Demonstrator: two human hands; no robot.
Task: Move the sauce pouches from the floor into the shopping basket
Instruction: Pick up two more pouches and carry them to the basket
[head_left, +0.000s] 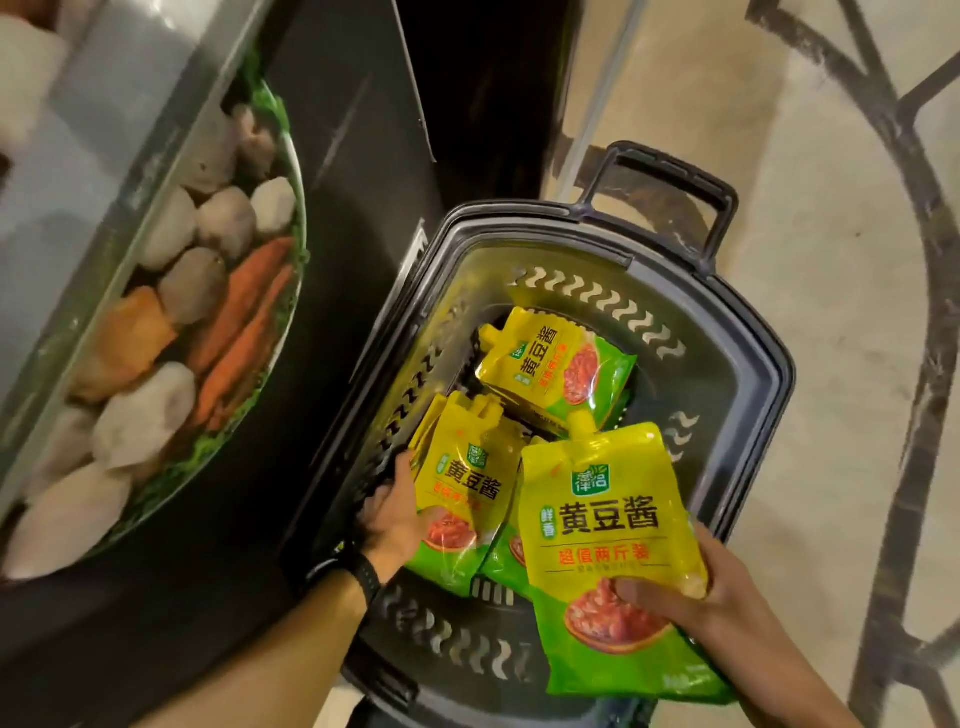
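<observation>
— Yellow and green! Is that the big pouch (608, 519)? Where is it?
— Yes. It hangs over the near side of the shopping basket (769, 374), not inside yet. The right hand (727, 597) holds it at the bottom corner, thumb on the front, fingers behind.
— Which way does it point?
— Its long way runs from 6 o'clock up to 12 o'clock. The spout (584, 423) is at 12.
— What about the other hand?
— The left hand (389, 519) is at 9 o'clock from the big pouch. It grips the edge of a second pouch (462, 493), low inside the basket by the left wall.
— Any more?
— A third pouch (556, 364) lies flat in the basket at 12 o'clock. A fourth pouch (506, 551) peeks out between the two held ones.
— So where does the big one go?
— I think to 1 o'clock. Bare room shows there, and the right hand is the nearer one. It only needs to go forward and down.
— And outside?
— The basket handle (670, 171) is at the far end, at 12. Pale floor (831, 260) is at 3 o'clock. A food picture (197, 312) is at 9 o'clock.
</observation>
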